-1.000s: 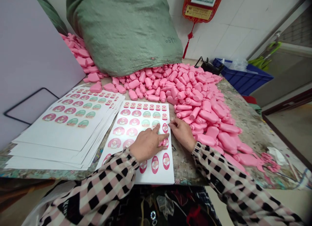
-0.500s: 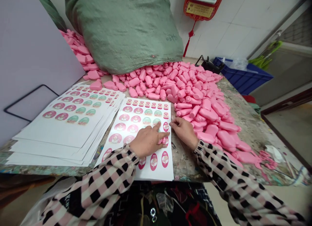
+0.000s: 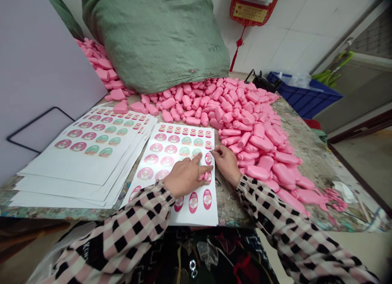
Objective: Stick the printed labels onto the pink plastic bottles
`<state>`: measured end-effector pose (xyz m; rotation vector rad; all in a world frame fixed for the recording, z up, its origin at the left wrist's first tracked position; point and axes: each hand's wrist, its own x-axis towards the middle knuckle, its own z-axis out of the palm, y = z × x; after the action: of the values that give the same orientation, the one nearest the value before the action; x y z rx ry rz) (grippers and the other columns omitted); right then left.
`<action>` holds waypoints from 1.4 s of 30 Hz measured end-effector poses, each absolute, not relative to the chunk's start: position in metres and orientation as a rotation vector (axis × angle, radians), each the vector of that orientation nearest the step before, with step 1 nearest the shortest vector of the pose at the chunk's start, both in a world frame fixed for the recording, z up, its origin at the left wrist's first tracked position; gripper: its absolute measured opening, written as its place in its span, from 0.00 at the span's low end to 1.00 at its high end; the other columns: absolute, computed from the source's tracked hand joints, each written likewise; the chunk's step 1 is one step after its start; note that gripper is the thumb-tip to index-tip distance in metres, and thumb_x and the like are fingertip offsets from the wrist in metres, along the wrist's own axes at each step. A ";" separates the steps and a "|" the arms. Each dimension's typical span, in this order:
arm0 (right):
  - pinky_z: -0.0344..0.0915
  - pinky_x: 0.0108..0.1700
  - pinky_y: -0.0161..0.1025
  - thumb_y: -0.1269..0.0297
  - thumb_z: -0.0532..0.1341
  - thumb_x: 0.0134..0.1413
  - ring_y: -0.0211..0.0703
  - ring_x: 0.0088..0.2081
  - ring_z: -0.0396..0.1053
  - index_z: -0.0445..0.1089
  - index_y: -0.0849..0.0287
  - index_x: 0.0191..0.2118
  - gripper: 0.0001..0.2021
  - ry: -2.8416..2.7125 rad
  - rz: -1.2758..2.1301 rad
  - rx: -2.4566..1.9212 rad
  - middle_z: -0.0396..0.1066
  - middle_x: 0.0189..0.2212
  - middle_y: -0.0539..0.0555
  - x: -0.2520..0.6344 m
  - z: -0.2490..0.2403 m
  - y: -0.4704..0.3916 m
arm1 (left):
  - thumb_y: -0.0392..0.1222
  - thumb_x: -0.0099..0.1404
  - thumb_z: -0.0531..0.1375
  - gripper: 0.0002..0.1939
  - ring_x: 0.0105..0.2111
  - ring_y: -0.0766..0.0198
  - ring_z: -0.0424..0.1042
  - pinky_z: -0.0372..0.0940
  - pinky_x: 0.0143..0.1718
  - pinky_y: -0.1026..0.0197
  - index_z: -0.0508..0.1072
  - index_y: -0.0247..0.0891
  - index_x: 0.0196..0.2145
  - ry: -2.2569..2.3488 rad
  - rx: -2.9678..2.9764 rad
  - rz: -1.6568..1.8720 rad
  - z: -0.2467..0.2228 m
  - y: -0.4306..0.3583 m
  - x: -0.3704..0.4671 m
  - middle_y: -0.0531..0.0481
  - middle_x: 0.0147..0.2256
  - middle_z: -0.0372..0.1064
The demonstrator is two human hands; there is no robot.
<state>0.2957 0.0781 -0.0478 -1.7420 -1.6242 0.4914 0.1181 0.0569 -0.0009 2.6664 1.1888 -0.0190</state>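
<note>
A sheet of printed stickers [image 3: 183, 182] lies on the table in front of me, with pink and green rounded labels and oval ones down its right side. My left hand [image 3: 186, 176] rests palm down on it, fingers pointing right. Between that hand's thumb and index finger shows a bit of a small pink bottle [image 3: 203, 176], mostly hidden. At the sheet's right edge, the thumb and index finger of my right hand [image 3: 227, 163] pinch together by an oval sticker [image 3: 208, 158]. Whether the sticker's edge is lifted cannot be made out.
A large heap of pink bottles [image 3: 260, 133] spreads across the back and right. Left of my sheet sits a fanned stack of sticker sheets [image 3: 92, 165], beside a pale panel [image 3: 43, 72]. Behind stands a green sack [image 3: 159, 39]. A blue crate [image 3: 306, 98] is beyond the table's right side.
My right hand has shifted slightly left and up, its fingertips now over the sheet's edge beside the oval sticker. My left hand stays where it was.
</note>
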 end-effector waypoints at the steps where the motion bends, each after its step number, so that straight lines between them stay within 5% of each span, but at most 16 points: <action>1: 0.56 0.30 0.35 0.61 0.53 0.52 0.40 0.29 0.65 0.65 0.58 0.28 0.08 -1.615 0.506 -1.743 0.70 0.27 0.50 0.296 -0.048 0.079 | 0.58 0.60 0.50 0.23 0.41 0.53 0.66 0.61 0.38 0.53 0.62 0.59 0.53 1.190 2.664 -0.019 -0.001 0.057 0.118 0.48 0.60 0.49; 42: 0.51 0.28 0.35 0.52 0.57 0.49 0.39 0.29 0.65 0.68 0.55 0.27 0.13 -1.773 0.328 -1.862 0.72 0.28 0.48 0.303 -0.026 0.062 | 0.62 0.57 0.51 0.28 0.45 0.48 0.67 0.61 0.42 0.48 0.57 0.62 0.56 1.210 2.551 -0.217 0.007 0.063 0.127 0.49 0.63 0.42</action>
<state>0.3026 0.0623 -0.0257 -1.8619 -1.7725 0.3284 0.1266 0.0633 0.0068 2.5510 1.2099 -0.2171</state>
